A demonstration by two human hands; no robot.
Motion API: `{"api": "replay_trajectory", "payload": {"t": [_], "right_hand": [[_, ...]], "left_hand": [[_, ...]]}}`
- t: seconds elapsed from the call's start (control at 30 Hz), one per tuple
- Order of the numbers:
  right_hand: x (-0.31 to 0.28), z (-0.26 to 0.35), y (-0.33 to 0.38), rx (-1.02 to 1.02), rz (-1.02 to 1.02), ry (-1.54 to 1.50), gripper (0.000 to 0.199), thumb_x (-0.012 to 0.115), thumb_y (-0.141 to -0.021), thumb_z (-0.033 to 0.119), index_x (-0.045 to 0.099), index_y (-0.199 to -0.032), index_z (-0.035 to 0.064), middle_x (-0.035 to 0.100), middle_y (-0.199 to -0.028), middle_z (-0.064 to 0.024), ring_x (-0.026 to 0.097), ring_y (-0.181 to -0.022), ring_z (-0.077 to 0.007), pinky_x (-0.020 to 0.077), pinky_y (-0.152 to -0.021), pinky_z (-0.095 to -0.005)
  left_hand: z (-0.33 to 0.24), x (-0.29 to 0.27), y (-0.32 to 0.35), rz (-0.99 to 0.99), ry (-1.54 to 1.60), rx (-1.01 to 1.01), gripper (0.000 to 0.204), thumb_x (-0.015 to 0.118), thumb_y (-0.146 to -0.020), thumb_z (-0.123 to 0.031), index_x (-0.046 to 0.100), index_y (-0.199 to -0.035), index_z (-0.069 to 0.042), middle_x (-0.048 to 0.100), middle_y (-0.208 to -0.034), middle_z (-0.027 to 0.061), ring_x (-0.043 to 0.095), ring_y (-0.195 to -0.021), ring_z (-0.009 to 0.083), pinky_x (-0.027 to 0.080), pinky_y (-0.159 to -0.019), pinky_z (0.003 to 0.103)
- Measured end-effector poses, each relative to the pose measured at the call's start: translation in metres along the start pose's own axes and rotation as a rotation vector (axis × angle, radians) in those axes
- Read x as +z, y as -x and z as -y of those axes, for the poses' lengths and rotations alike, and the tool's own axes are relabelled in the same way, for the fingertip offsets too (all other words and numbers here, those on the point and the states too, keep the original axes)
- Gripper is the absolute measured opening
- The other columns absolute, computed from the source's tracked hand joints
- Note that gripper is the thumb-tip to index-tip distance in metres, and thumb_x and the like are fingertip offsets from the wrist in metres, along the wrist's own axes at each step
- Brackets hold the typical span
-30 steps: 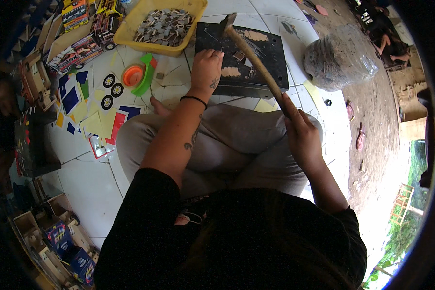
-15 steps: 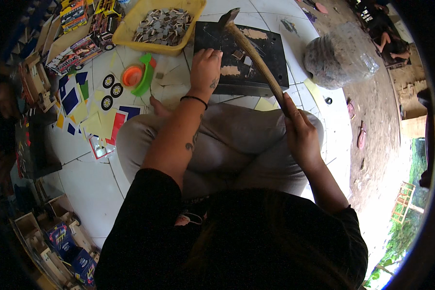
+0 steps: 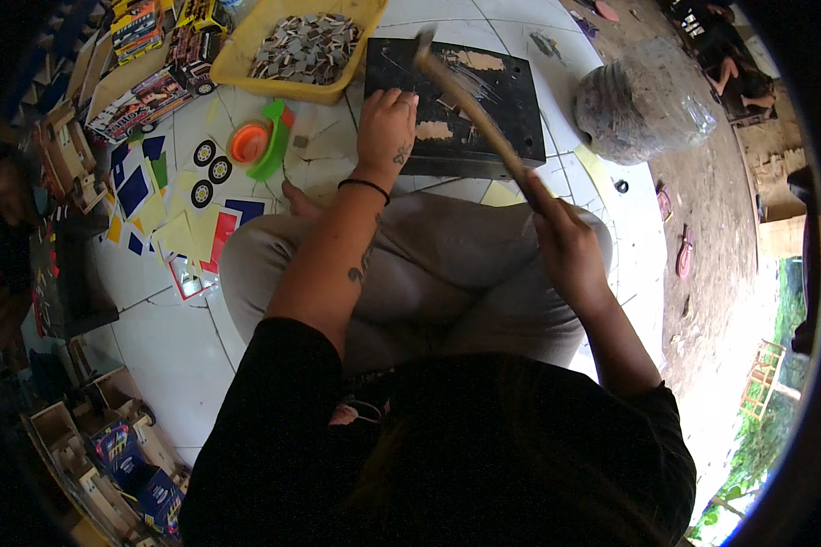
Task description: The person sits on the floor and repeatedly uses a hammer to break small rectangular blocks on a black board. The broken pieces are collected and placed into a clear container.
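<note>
I sit cross-legged on a white tiled floor. My right hand (image 3: 566, 242) grips the wooden handle of a hammer (image 3: 472, 114), whose head is raised over a black worn board (image 3: 493, 105) in front of my knees. My left hand (image 3: 385, 123) rests on the board's near left edge, fingers curled down on something small that I cannot make out. A black band circles my left wrist.
A yellow tray (image 3: 246, 64) of small grey pieces stands left of the board. An orange and green tool (image 3: 263, 141), black rings and coloured paper shapes (image 3: 187, 228) lie to my left. A clear bag of grey pieces (image 3: 643, 105) sits at right. Small toy trucks and wooden boxes line the left rim.
The hammer head has swung up and away from the board's near part toward its far edge. My left hand has stayed on the board.
</note>
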State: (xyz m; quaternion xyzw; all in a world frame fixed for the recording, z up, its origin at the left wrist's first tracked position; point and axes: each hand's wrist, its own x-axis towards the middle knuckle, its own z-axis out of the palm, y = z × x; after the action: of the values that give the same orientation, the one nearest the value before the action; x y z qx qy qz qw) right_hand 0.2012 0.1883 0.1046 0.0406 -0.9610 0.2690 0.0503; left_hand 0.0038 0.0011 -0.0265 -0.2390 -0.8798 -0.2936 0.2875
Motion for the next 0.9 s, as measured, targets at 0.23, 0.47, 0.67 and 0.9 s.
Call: {"api": "replay_trajectory", "payload": {"t": [0.23,0.47,0.67,0.9], "right_hand": [[-0.017,-0.041,-0.022,0.013,-0.119,0.049,0.05,0.052,-0.09,0.007,0.042,-0.138,0.018,0.061,-0.113,-0.0174,0.063,-0.098,-0.0327,0.0494,-0.083,-0.0404],[-0.014,-0.143,-0.062,0.233,-0.066,0.263,0.033,0.057,-0.088,0.016,0.049,-0.119,0.0098,0.061,-0.107,-0.017,0.062,-0.09,-0.0375,0.0485,-0.077,-0.0458],[-0.003,-0.174,-0.074,0.27,0.069,0.147,0.035,0.062,-0.085,0.018,0.051,-0.117,0.0085,0.06,-0.105,-0.0156,0.059,-0.097,-0.0356,0.0468,-0.083,-0.0437],[0.021,-0.114,-0.139,-0.22,-0.058,0.232,0.025,0.069,-0.078,0.017,0.064,-0.1,0.0059,0.062,-0.097,-0.0132,0.058,-0.094,-0.032,0.0468,-0.084,-0.0384]], "left_hand": [[0.0,-0.005,-0.003,-0.031,0.105,-0.039,0.016,0.059,-0.086,-0.014,0.066,-0.08,0.0,0.056,-0.072,0.0107,0.054,-0.072,0.0291,0.046,-0.07,0.04],[0.053,-0.029,-0.041,-0.07,-0.036,-0.181,0.024,0.064,-0.084,-0.028,0.07,-0.084,-0.004,0.065,-0.071,0.0115,0.063,-0.064,0.0269,0.05,-0.062,0.036],[0.106,-0.056,-0.09,0.25,-0.426,-0.373,0.036,0.059,-0.086,-0.038,0.068,-0.1,-0.006,0.066,-0.091,0.0123,0.063,-0.086,0.0288,0.051,-0.073,0.04],[0.021,-0.006,-0.074,0.423,0.176,0.2,0.045,0.069,-0.079,-0.026,0.059,-0.121,-0.009,0.056,-0.114,0.0103,0.049,-0.108,0.0314,0.04,-0.095,0.041]]}}
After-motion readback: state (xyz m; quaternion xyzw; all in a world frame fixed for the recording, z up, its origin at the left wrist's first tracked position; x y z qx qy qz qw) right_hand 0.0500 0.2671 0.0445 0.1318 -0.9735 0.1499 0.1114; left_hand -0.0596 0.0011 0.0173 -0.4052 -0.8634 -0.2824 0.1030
